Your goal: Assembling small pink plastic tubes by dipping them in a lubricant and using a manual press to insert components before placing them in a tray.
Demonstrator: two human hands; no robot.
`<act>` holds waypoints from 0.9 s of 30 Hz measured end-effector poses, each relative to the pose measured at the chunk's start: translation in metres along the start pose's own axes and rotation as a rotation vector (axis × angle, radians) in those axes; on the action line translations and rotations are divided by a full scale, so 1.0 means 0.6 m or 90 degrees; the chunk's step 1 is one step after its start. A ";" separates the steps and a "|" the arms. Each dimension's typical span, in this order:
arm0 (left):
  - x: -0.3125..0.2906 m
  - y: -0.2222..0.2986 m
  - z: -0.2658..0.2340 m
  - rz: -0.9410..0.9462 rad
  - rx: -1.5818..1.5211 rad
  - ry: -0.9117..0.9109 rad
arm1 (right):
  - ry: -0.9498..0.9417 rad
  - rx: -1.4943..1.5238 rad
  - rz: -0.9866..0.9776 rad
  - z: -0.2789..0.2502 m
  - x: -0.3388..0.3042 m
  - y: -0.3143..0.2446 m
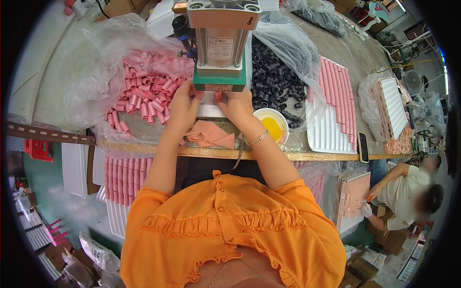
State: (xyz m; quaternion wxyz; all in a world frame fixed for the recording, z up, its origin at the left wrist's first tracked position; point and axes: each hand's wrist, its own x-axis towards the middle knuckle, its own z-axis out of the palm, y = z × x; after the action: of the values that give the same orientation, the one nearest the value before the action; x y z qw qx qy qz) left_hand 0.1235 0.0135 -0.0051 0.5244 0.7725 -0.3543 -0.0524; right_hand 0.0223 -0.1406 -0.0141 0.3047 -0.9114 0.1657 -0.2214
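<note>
Both hands are at the base of a bench press with a metal cylinder (220,45) and a green block (218,79). My right hand (236,106) closes its thumb and fingers on a short pink tube (218,96) under the front of the block. At the block's left corner my left hand (184,106) has its fingers bent together; a bit of pink shows at their tips, but what they hold is mostly hidden. Loose pink tubes (149,98) lie heaped beside my left hand. Black tubular fittings (273,72) are piled beyond my right hand.
A white bowl with yellow contents (272,127) stands by my right wrist. A folded peach cloth (211,134) lies between my forearms. Farther right are a ridged white tray (329,129) with rows of pink tubes and a phone (363,148). Another person (403,192) works at the right.
</note>
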 end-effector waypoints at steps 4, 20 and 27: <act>-0.066 0.015 -0.053 -0.065 -0.248 -0.090 | 0.041 -0.144 -0.036 -0.011 -0.014 -0.013; -0.172 0.087 -0.004 -0.227 -0.561 -0.405 | -0.196 0.422 0.123 -0.129 -0.185 -0.076; -0.177 0.086 0.020 -0.141 -0.395 -0.251 | -0.135 0.373 0.100 -0.114 -0.179 -0.066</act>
State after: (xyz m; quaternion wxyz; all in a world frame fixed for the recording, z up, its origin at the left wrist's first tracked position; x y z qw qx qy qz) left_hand 0.0140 0.0581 0.0024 0.6461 0.5858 -0.3303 -0.3611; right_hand -0.0965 -0.0964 0.0272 0.5858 -0.7874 0.1324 -0.1393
